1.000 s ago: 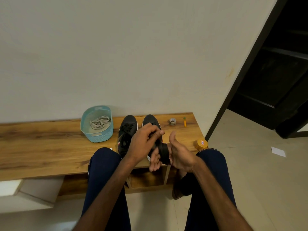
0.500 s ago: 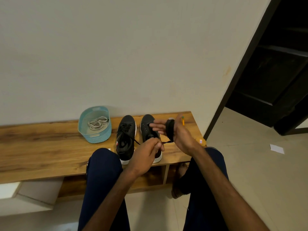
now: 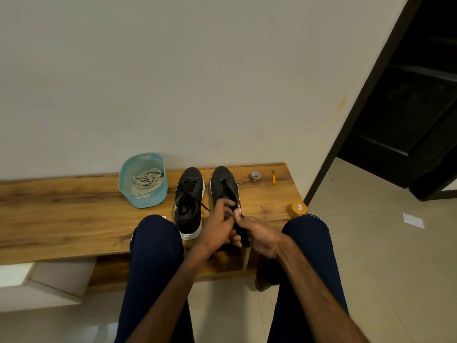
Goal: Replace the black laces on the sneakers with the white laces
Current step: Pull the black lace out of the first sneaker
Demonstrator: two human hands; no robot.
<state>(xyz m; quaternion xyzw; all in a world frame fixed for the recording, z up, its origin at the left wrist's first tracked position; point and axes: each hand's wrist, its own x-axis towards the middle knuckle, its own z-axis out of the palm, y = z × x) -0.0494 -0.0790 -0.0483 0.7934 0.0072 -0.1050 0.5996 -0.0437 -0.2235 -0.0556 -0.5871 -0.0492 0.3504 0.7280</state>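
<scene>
Two black sneakers stand side by side on the wooden bench (image 3: pixel 61 214). The left sneaker (image 3: pixel 189 201) still carries its black lace, loosened. The right sneaker (image 3: pixel 223 185) shows bare eyelets; its heel is hidden behind my hands. My right hand (image 3: pixel 259 237) grips a coiled bundle of black lace (image 3: pixel 243 235) wound around its fingers. My left hand (image 3: pixel 220 222) pinches the lace end against that bundle, just in front of the right sneaker. White laces (image 3: pixel 147 178) lie in a teal basket (image 3: pixel 144 200) left of the shoes.
A small tape roll (image 3: pixel 255 176) and a yellow-green marker (image 3: pixel 273 177) lie at the bench's back right. An orange-lidded jar (image 3: pixel 298 209) stands at the right end by my knee. The wall is close behind; a dark doorway opens on the right.
My right hand, with the black lace coil, dropped from above the right sneaker down toward my knees. My left hand rose to meet it at the coil.
</scene>
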